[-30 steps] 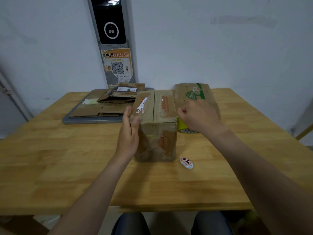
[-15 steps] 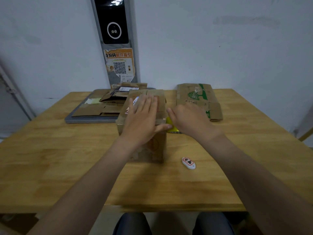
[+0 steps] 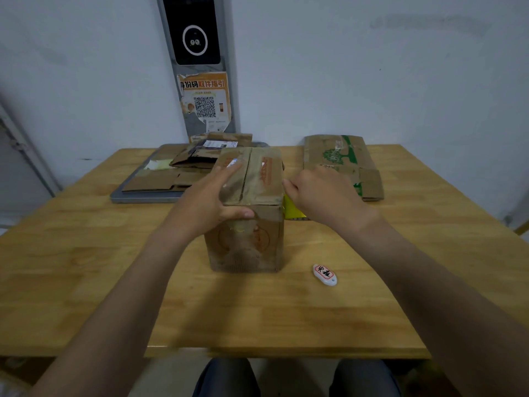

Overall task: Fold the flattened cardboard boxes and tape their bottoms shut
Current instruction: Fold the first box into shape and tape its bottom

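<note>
A worn brown cardboard box (image 3: 246, 242) stands upright in the middle of the wooden table (image 3: 257, 310), its two top flaps folded shut with a seam between them. My left hand (image 3: 206, 202) lies on the left flap with straight fingers, the thumb pressing the front face just under the top edge. My right hand (image 3: 323, 193) sits at the box's upper right corner and grips a yellow tape roll (image 3: 292, 209), which is mostly hidden under the hand. A flattened box with green print (image 3: 340, 156) lies behind the right hand.
A grey tray (image 3: 143, 197) at the back left holds several flattened cardboard pieces (image 3: 171, 179). A small white tag with red and black print (image 3: 325, 275) lies on the table to the right of the box. A post with a QR poster (image 3: 204, 101) stands against the wall.
My left hand moved from the box's left side onto its top flaps, then slid left with the thumb on the front. My right hand brought the tape roll to the box's right edge.
</note>
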Available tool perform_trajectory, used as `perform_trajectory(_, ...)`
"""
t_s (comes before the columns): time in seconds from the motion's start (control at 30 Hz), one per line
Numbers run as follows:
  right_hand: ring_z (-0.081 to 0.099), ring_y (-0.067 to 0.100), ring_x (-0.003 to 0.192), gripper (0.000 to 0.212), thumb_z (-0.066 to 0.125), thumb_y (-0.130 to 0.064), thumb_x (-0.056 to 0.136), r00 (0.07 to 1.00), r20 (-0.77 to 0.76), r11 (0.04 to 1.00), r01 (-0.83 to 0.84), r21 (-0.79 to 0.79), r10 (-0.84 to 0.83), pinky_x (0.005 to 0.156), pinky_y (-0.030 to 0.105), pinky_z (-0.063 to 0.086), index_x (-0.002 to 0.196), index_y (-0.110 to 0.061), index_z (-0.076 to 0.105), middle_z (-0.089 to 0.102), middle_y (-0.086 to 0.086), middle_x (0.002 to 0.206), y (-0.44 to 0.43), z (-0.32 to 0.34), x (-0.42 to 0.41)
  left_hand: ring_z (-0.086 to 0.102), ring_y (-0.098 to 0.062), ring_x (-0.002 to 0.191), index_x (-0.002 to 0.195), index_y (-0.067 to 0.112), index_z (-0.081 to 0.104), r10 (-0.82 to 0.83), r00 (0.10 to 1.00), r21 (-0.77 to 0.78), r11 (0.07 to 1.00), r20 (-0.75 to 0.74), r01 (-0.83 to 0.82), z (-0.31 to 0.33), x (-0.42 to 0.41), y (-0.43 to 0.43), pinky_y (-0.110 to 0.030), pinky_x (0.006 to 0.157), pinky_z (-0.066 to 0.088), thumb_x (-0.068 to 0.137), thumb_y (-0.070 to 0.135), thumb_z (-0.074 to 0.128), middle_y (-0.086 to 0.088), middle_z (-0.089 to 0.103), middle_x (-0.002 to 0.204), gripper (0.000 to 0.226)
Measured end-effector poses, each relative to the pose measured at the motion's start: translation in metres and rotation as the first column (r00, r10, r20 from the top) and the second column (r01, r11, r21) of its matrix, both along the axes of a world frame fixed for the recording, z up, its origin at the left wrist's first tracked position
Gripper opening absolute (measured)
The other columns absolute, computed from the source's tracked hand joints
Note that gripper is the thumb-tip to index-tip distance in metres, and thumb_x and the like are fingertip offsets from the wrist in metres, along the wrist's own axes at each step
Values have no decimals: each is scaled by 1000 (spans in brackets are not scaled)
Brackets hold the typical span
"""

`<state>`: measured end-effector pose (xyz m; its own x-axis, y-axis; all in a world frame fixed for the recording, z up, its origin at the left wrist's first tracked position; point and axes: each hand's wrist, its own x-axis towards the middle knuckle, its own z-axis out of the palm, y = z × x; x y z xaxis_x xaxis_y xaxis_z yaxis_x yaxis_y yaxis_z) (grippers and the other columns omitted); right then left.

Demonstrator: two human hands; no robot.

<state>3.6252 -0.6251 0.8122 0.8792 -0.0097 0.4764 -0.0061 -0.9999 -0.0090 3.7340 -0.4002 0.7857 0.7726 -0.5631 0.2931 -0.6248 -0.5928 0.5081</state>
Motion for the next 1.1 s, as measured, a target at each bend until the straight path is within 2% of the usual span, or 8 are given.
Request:
perform_trajectory(0.17,50,30,66,52,35,-41,108,1000,18,1000,-17,9,17,57,34,34,59,-25,32,34,-3,60,-1,-7,0,16,-5,156,153,29,48,-73,996,-278,957,53,85,-31,8,16,-42,124,26,87,61,64,9,37,163,75)
perform_trajectory(0.3,53,31,65,53,37,-42,107,999,27,997,-46,56,44,55,34,30,60,-21,42,37,-3,58,-3,-10,-2,25,0,153,151,51,40,-61,998,-470,881,-3,52,-41,1,13,-23,118,28,106,52,40,15,42,160,46)
perform_trajectory(0.4,50,20,56,52,45,-44,105,996,27,988,-90,129,87,49,29,22,62,-15,55,45,-3,56,-4,-11,-6,42,15,135,150,47,42,19,998,-584,810,-53,-46,-43,-6,7,-2,103,33,105,54,35,32,50,144,45)
perform_trajectory(0.57,48,17,58,37,56,-29,97,974,-73,932,-184,313,217,54,38,35,64,-13,50,48,-1,59,-2,-7,-21,50,2,115,136,29,52,184,940,-596,735,-286,-325,-52,-14,6,11,75,29,108,56,32,29,55,119,44)
perform_trajectory(0.67,65,12,53,22,59,-27,97,937,-140,853,-222,472,321,56,38,52,85,-11,66,65,-1,63,4,-4,-34,52,-15,127,142,19,50,270,924,-539,753,-270,-378,-44,-20,18,-12,91,38,109,53,33,12,61,126,51)
perform_trajectory(0.77,71,15,58,21,68,-33,96,886,-131,738,-278,615,444,58,38,57,102,-13,71,73,2,78,15,-7,-42,36,-34,145,153,10,41,451,891,-446,809,55,-382,-25,-37,19,-49,116,33,108,39,46,-15,43,154,54)
perform_trajectory(0.87,71,25,67,23,77,-33,91,861,-54,626,-323,709,505,59,46,59,101,-13,72,73,8,88,28,-10,-45,22,-21,154,140,33,61,200,949,-200,968,243,-153,-18,-67,5,-75,118,10,103,56,35,10,44,157,51)
perform_trajectory(1.1,64,26,46,39,72,-39,94,899,-58,551,-213,807,434,43,38,50,79,-5,59,66,14,60,37,-14,-41,23,0,149,143,41,58,180,955,-137,979,235,-151,-32,-68,4,-79,113,-8,106,54,33,28,49,150,46)
